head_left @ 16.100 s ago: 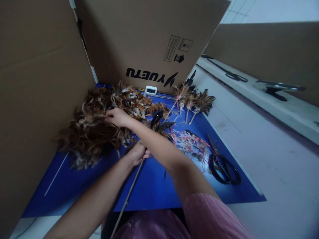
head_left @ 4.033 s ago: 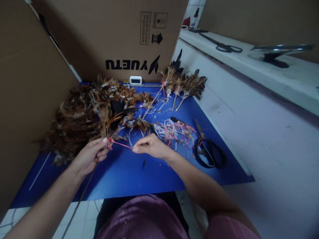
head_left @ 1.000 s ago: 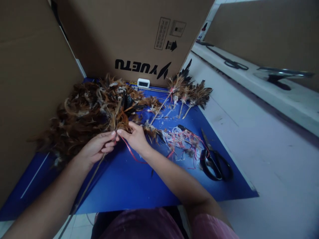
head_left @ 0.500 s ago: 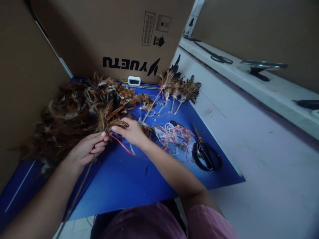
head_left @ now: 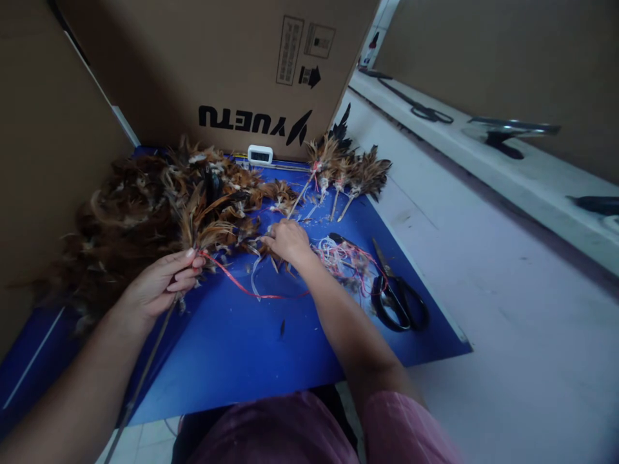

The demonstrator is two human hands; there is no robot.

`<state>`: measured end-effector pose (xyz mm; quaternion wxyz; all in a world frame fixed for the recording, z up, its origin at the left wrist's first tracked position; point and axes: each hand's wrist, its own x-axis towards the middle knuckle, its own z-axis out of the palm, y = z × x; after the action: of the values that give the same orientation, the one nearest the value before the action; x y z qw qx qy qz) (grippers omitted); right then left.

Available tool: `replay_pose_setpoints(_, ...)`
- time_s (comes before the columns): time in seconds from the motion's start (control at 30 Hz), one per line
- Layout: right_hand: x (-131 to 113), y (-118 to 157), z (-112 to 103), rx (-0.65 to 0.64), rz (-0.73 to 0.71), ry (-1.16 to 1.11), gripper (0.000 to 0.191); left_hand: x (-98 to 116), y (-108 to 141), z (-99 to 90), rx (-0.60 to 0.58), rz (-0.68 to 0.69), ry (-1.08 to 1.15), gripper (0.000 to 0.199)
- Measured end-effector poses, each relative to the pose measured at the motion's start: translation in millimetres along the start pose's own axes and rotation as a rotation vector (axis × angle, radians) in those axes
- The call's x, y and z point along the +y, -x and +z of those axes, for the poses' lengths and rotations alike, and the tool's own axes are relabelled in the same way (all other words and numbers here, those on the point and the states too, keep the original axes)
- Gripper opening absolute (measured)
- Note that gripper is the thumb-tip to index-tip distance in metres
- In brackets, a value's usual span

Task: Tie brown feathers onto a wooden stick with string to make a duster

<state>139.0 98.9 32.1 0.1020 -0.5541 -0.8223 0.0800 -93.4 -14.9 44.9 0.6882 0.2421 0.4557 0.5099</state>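
My left hand [head_left: 167, 283] is closed around a thin stick [head_left: 147, 370], pinching it just below the feather tuft [head_left: 200, 222] at its top. From that grip a red string [head_left: 236, 280] runs right across the blue table. My right hand [head_left: 291, 243] is over small loose feathers [head_left: 251, 241] in the middle of the table. Its fingers are bent and drawn together among them; what lies between the fingertips is hidden. A big heap of brown feathers [head_left: 130, 206] spreads behind my left hand.
Black-handled scissors [head_left: 399, 303] lie at the right, next to tangled red and white string [head_left: 345, 258]. Several feather-tipped sticks [head_left: 338, 183] rest at the back right. A small white digital display [head_left: 260, 154] stands before a cardboard box [head_left: 232, 58]. Metal clamps [head_left: 507, 132] sit on the right ledge.
My right hand has left the tuft on the stick and moved right to the loose feathers. My left hand keeps its grip and has shifted slightly left.
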Motion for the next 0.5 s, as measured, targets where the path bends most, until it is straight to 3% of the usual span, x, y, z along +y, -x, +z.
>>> replay_pose_setpoints(0.1,0,-2,6,-0.014,0.047,-0.028,0.019,0,-1,0.5,-0.005,0.0,-0.021,0.022)
replay_pose_setpoints(0.2,5,-5,9,-0.026,0.114,-0.204,0.011,-1,-1,0.6,-0.022,0.002,-0.026,0.021)
replay_pose_setpoints(0.33,12,-9,3,0.029,0.118,-0.668,0.009,-1,0,0.6,-0.015,0.002,-0.013,0.019)
replay_pose_setpoints(0.5,5,-2,-24,0.11,0.07,-1.171,0.012,-3,-1,0.0,-0.015,-0.014,0.007,0.016)
